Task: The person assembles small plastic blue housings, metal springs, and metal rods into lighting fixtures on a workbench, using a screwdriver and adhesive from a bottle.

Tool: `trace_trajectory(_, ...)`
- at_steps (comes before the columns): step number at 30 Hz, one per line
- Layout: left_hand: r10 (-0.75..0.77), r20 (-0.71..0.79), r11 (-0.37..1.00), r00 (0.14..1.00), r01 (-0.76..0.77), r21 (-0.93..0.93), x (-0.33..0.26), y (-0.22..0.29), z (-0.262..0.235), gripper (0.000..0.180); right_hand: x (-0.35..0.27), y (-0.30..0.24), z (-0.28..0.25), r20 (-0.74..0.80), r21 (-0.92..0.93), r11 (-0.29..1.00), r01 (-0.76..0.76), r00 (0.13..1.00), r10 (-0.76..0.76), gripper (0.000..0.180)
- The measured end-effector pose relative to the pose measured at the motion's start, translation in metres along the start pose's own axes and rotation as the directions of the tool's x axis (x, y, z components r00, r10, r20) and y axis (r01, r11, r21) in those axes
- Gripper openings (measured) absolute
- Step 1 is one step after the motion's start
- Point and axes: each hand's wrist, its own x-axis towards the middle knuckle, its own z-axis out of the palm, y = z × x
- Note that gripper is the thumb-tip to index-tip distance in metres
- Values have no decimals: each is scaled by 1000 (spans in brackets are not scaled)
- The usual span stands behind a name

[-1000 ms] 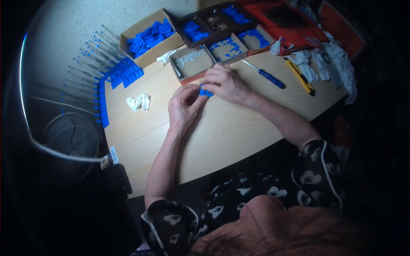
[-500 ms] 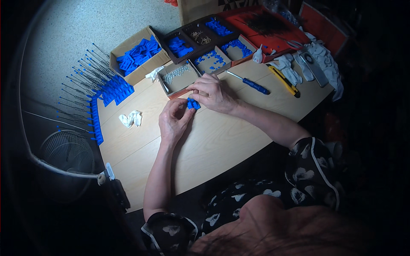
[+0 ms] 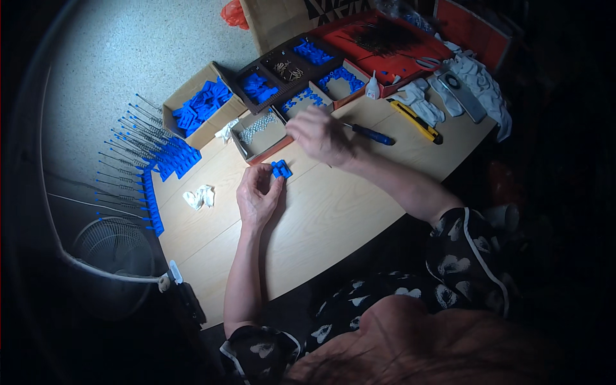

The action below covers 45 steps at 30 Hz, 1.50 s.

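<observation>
Pinching small blue plastic clip (image 3: pixel 280 169) at frame centre w/ left hand (image 3: pixel 256 196), fingertips squeezing it steady; right hand (image 3: pixel 321 135) is hovering by small open cardboard box of tiny silvery bits (image 3: pixel 260 131), fingers curled, can't tell if holding anything.

Bare table (image 3: pixel 333 212) near hands; boxes (image 3: pixel 260 131) crowd far edge.

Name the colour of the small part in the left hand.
Blue part, held at the left hand's fingertips; head view.

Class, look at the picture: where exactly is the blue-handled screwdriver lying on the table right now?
In the head view the blue-handled screwdriver lies on the wooden table, just right of the right hand and left of the yellow utility knife.
</observation>
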Motion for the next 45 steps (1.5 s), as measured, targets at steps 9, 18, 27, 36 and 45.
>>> trace_trajectory(9, 90, 5, 982, 996, -90, 168, 0, 5, -6, 28, 20, 107, -48, -66, -249, 902, -354, 935, 349, 19)
trace_trajectory(18, 60, 23, 994, 998, -62, 94, -5, 6, -9, 26, 37, 148, -25, 424, -351, 888, -298, 794, 435, 22)
trace_trajectory(27, 92, 15, 995, 996, -92, 44, -4, 0, -11, 23, 40, 155, -21, 407, -443, 821, -359, 736, 541, 10)
trace_trajectory(36, 100, -233, 956, 967, -158, -247, 0, 0, 2, 11, 29, 158, -42, 200, -443, 824, -352, 857, 474, 14)
trace_trajectory(45, 80, -162, 847, 984, -153, -508, -29, 25, 8, 22, 3, -28, -36, 670, 559, 183, -809, 570, 476, 22)
